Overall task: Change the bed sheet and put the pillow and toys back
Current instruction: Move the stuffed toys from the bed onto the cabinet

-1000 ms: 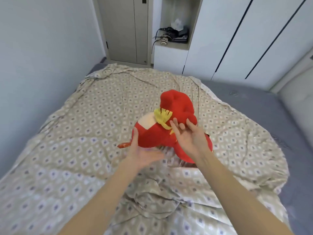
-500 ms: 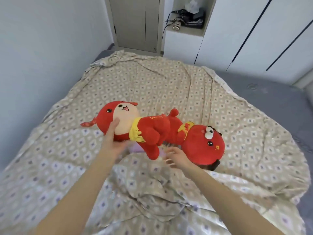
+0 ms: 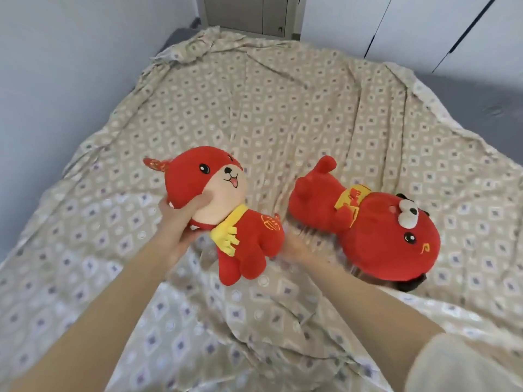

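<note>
Two red plush toys lie on a beige patterned bed sheet (image 3: pixel 283 108). The left one, a red dog toy (image 3: pixel 223 210) with a cream muzzle and yellow scarf, is held at its head by my left hand (image 3: pixel 181 219). The right one, a red round-headed toy (image 3: pixel 373 222) with a yellow collar, lies on its side on the sheet. My right hand (image 3: pixel 297 244) is blurred between the two toys, low over the sheet, against the dog toy's legs; its fingers look spread. No pillow is in view.
The sheet is wrinkled and bunched toward me. Grey mattress (image 3: pixel 481 97) shows at the right, uncovered. A pale wall (image 3: pixel 56 66) runs along the left side. White wardrobe doors (image 3: pixel 424 24) and a grey door (image 3: pixel 249 9) stand beyond the bed's far end.
The two toys, bunched together a second ago, now lie apart: my left hand moved the dog toy left, and my right hand let go of the round-headed toy. The camera tilted down.
</note>
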Tool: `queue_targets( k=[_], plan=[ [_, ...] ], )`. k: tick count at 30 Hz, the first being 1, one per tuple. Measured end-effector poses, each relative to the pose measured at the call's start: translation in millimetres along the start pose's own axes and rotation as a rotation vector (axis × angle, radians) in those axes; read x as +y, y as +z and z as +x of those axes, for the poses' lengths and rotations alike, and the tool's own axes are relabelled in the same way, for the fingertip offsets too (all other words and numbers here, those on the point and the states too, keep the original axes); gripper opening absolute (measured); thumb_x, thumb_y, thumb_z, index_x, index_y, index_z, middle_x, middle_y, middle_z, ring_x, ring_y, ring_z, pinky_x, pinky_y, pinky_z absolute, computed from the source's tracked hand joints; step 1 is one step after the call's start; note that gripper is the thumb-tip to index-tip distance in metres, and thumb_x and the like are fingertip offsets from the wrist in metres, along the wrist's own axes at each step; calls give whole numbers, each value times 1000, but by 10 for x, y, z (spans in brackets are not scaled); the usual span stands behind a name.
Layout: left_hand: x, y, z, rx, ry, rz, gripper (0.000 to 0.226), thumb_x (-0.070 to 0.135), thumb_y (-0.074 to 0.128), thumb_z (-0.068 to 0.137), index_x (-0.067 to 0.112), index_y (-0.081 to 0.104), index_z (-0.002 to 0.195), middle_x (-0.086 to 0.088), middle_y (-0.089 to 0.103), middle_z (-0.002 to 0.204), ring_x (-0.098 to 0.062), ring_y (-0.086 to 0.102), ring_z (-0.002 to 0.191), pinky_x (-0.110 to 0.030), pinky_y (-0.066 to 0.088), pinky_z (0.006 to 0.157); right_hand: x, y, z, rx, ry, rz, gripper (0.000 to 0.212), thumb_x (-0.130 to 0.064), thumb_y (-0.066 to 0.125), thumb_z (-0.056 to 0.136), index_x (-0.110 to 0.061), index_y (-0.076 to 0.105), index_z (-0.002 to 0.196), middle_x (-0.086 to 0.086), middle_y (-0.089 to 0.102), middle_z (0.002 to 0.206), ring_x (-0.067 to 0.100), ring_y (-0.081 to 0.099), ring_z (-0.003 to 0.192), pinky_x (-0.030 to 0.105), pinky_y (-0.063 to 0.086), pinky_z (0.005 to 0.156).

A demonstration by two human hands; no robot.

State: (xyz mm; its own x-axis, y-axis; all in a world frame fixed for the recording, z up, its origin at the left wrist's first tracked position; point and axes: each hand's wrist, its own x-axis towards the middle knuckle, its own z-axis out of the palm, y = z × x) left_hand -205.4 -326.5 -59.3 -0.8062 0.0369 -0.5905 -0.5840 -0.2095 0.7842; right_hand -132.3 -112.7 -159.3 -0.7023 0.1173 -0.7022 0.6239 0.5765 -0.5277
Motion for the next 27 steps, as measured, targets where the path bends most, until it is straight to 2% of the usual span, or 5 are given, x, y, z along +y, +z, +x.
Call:
queue_targets(
  k=[8,10,13,23,27],
  plan=[
    [-77,103,230,-17,-6,55,101,22,88,52,24,32,136,2,58,123,-18,64,103,-40,59,71,54,123,234,-199,5,-311,14,-33,68,71,-25,60,78,-4,60,83,22,59,91,22,43,70],
    [-67,148,246,-27,-5,64,99,23,85,53,24,31,137,2,57,124,-19,63,104,-41,59,73,108,204,221,-227,26,-280,38,-34,71,72,-20,63,106,2,62,109,25,56,112,28,47,91],
    [-45,185,252,-60,-11,90,100,21,87,55,24,31,138,0,57,127,-20,64,106,-41,59,74,232,330,169,-92,151,-94,89,-40,78,70,-11,36,142,11,37,144,32,34,135,45,29,113],
    [220,413,103,-200,52,173,96,23,83,58,25,34,141,-2,58,129,-22,63,110,-46,56,86,254,-284,-5,668,-40,-382,56,-54,51,82,-14,49,122,10,33,142,37,31,123,46,28,96],
    [311,641,46,-247,61,149,102,27,86,49,29,36,137,2,61,126,-20,64,109,-43,57,81,308,-787,38,589,24,-328,77,-71,40,71,-22,42,132,10,10,156,52,8,137,60,17,105]
  ],
)
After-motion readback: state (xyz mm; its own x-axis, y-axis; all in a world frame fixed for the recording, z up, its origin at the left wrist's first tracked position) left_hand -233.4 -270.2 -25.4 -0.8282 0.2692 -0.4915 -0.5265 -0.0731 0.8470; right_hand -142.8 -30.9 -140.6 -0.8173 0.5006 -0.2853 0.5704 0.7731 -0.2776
